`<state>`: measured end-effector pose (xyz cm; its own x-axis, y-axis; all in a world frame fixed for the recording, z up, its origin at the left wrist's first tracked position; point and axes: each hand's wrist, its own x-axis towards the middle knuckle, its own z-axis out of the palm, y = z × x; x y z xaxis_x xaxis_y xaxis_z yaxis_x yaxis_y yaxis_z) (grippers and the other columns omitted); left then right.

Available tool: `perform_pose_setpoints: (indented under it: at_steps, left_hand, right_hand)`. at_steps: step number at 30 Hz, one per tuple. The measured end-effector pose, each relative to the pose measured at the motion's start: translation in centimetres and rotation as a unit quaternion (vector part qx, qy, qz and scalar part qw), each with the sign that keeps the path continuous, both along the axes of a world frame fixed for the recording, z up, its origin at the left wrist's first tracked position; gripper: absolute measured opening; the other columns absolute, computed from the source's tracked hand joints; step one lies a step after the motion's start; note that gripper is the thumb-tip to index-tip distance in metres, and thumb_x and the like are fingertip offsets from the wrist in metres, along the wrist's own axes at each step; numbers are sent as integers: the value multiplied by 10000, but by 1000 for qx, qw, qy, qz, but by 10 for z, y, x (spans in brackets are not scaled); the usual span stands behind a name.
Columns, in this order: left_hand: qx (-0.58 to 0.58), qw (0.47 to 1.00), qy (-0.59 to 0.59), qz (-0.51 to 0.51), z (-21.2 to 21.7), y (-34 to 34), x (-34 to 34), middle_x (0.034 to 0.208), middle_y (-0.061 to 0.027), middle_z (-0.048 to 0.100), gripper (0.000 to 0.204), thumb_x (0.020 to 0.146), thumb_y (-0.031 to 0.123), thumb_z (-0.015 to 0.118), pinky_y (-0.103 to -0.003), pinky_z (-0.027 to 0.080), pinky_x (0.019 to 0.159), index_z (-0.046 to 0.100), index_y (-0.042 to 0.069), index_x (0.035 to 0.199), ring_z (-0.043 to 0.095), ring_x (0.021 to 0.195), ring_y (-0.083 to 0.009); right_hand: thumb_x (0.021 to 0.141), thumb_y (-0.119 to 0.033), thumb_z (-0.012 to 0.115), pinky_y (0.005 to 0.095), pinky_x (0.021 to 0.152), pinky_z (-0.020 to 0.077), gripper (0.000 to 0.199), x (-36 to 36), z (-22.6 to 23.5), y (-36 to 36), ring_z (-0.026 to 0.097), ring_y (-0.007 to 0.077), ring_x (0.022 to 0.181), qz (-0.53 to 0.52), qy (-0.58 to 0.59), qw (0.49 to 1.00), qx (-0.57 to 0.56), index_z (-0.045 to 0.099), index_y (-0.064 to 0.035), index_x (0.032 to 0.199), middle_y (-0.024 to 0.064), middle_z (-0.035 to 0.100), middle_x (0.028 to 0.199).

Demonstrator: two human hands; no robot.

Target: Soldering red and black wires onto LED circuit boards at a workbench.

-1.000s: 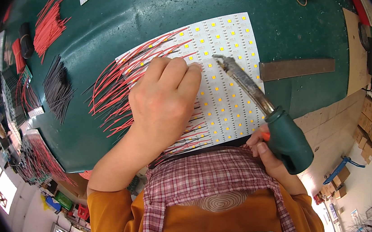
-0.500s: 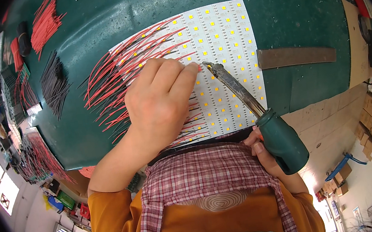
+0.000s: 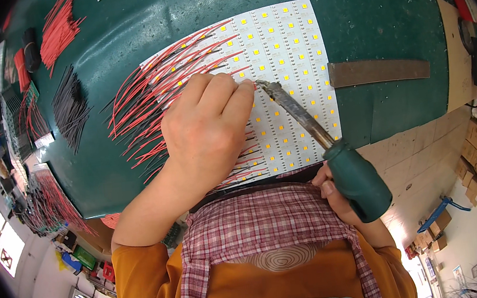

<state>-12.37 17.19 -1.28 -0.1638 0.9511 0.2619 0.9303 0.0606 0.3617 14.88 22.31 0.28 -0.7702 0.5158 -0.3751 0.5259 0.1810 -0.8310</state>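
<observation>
A white LED circuit board (image 3: 297,44) with rows of yellow chips lies in front of me. Many red and black wires (image 3: 135,107) fan leftward from the pads on its left half. My left hand (image 3: 207,126) rests over those wires, closed in a pinch on a short red wire (image 3: 254,87) whose end just shows past the fingertips. The dark tip of a soldering iron (image 3: 361,180) meets the board right at that wire end. Its green handle is held by my right hand (image 3: 336,194), low on the right; the handle hides most of those fingers.
A green mat (image 3: 122,39) covers the table. Bundles of loose red wires (image 3: 59,34) and black wires (image 3: 70,108) lie at the left, near wired boards (image 3: 54,197). A flat brown bar (image 3: 381,71) sits against the board's right edge. Cardboard (image 3: 454,50) lies farther right.
The soldering iron has shifted slightly left, bringing its tip from just right of my left fingertips to the red wire's end. My left hand stays almost in place, still pinching.
</observation>
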Motion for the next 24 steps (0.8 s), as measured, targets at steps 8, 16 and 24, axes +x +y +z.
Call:
perform_pose_setpoints:
  at_steps: [8,16,24]
  left_hand:
    - [-22,999,29,7,-2,2,0,796,-34,625,239,672,-46,699,-317,494,601,708,57,887,602,726,-207]
    - [64,998,-7,-28,-10,-5,2,815,-28,596,272,650,71,656,-309,483,566,698,45,918,590,757,-197]
    - [46,998,1,-38,-14,-7,0,809,-27,598,283,648,75,663,-294,487,574,703,45,927,597,768,-199]
  right_hand:
    - [831,-30,666,277,672,540,214,3,-7,-7,681,161,746,-119,27,989,-85,645,-7,1043,69,695,837]
    - [936,-167,605,324,779,540,166,15,-15,-19,579,119,699,-123,14,989,-76,605,-21,1015,54,629,865]
    - [957,-172,582,334,814,546,169,12,-9,-9,607,142,767,20,-47,999,18,595,-10,1002,71,623,896]
